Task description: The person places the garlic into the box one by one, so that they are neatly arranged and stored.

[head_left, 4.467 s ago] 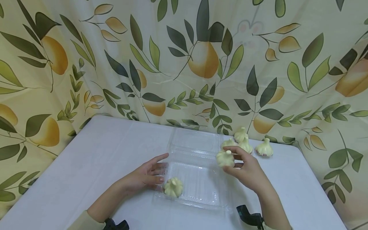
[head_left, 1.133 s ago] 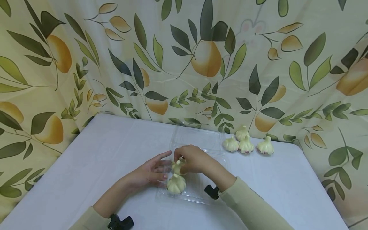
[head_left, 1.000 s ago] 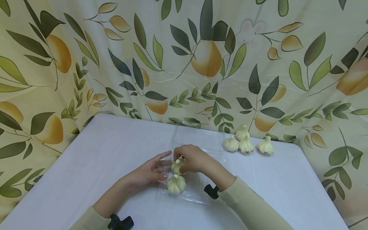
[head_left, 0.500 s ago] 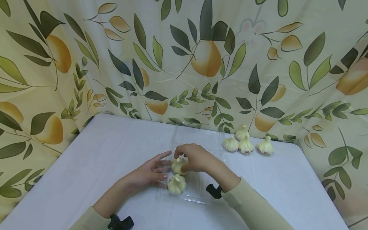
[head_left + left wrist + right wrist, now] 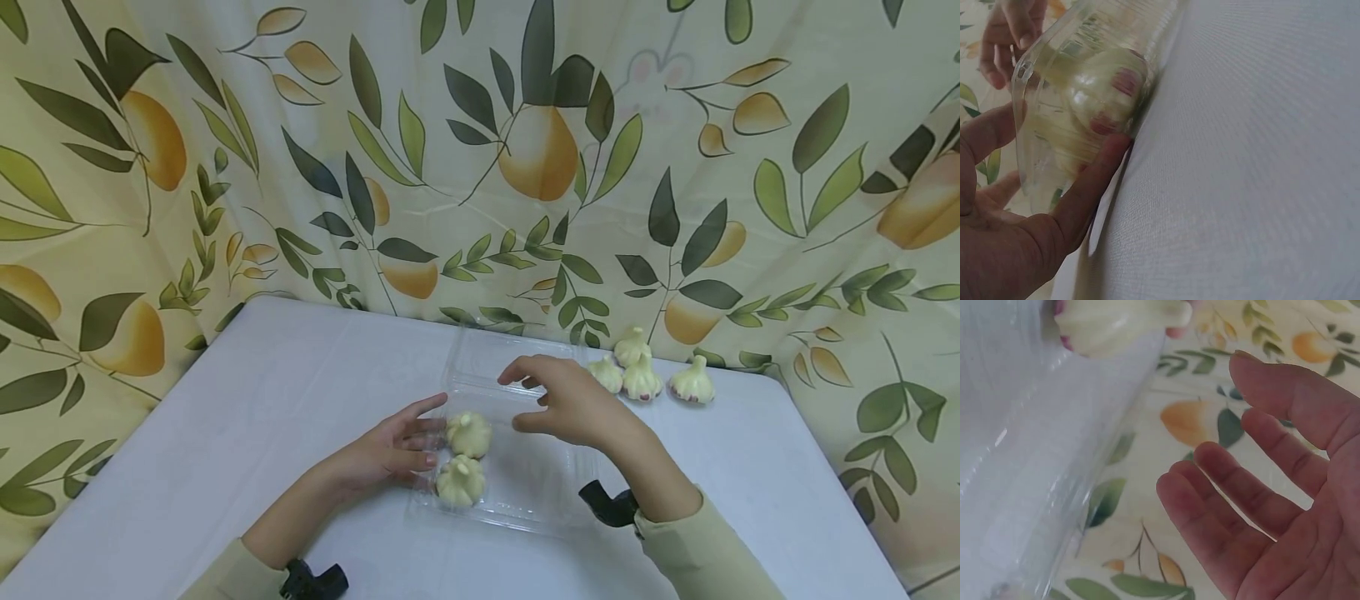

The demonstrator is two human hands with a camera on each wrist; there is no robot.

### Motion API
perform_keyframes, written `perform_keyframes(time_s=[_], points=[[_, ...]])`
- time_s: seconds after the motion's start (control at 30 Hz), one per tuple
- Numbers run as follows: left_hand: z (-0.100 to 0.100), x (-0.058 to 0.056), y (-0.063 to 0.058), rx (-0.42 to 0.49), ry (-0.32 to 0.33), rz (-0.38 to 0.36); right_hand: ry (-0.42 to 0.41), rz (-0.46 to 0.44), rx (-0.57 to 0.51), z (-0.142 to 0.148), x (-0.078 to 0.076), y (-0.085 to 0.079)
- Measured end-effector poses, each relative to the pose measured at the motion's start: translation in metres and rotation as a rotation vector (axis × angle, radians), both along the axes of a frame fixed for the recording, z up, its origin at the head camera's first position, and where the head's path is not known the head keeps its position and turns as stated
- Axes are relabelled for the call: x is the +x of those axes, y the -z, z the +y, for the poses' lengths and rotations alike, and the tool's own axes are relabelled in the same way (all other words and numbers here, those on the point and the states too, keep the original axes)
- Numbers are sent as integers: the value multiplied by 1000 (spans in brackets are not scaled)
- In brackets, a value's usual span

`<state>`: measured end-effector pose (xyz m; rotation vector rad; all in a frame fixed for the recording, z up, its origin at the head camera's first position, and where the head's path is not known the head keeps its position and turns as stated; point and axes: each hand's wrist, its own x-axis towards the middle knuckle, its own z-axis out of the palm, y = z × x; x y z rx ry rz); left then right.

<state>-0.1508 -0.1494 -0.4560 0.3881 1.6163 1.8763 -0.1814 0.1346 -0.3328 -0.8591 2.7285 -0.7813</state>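
Observation:
A clear plastic clamshell box [image 5: 534, 479] lies on the table with its lid [image 5: 487, 360] folded back. Inside, along its left wall, two garlic bulbs sit one behind the other: the rear bulb [image 5: 468, 434] and the front bulb [image 5: 460, 482]. My left hand [image 5: 378, 454] rests against the box's left side with its fingers extended. Through the plastic in the left wrist view, a garlic bulb [image 5: 1107, 90] with purple patches shows beside the fingers. My right hand [image 5: 573, 404] hovers over the right part of the box, its fingers spread and holding nothing.
Several more garlic bulbs stand at the table's back right, among them a separate bulb [image 5: 692, 382] and a grouped bulb [image 5: 642, 379], partly behind my right hand. A curtain [image 5: 465, 167] printed with fruit and leaves hangs along the back edge of the white table [image 5: 330, 358].
My right hand brought a garlic bulb from the right into the box, set it behind the first, let go and has moved back rightward. The left hand stays at the box's side.

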Motion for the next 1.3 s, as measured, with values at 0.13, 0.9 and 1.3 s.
perform_keyframes(time_s=[0.13, 0.9, 1.3], points=[[0, 0, 1, 6, 2, 9, 34, 10, -25, 14, 0, 0], [1, 2, 1, 11, -22, 0, 317, 14, -219, 82, -2, 29], [1, 2, 0, -1, -23, 4, 325, 28, -214, 84, -11, 41]])
